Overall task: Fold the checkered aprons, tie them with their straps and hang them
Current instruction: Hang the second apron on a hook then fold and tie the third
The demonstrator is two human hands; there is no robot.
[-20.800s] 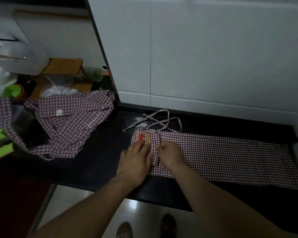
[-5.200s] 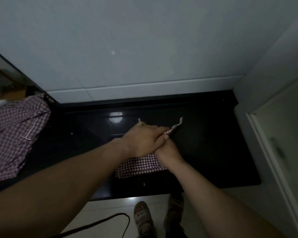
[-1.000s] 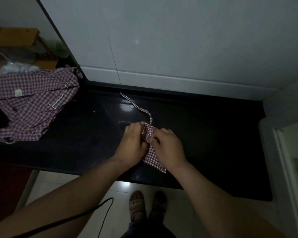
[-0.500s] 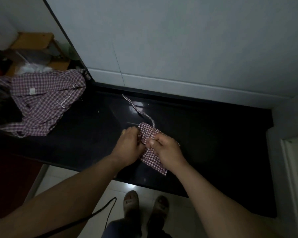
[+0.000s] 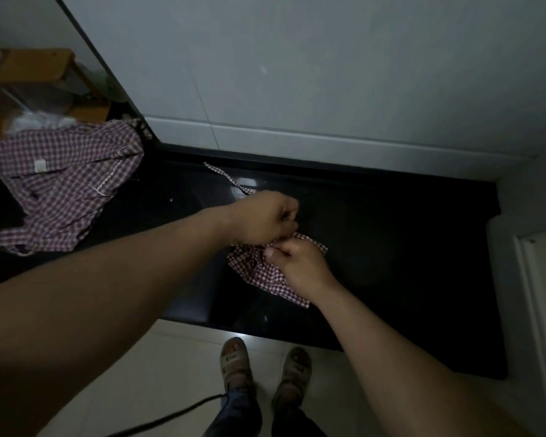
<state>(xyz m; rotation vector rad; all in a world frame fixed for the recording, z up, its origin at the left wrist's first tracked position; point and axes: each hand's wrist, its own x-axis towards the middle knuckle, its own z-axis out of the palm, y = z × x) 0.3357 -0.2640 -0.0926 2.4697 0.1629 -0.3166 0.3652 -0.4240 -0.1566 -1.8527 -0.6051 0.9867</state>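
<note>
On the counter (image 5: 391, 263) the apron (image 5: 264, 274) lies centrally near the front edge, right hand (image 5: 298, 266) on it, left hand (image 5: 264, 219) just behind. The strap (image 5: 224, 176) runs toward the counter's back; a second apron (image 5: 63, 187) lies at its left end.

Room dimly lit. A glossy black countertop (image 5: 391, 247) is set against a pale tiled wall (image 5: 328, 74), and a faint light reflection (image 5: 248, 182) is caught on it. Light floor tiles (image 5: 177, 348) are seen below, a wooden furniture piece (image 5: 35, 66) upper left, and a white frame (image 5: 530, 294) at right.
</note>
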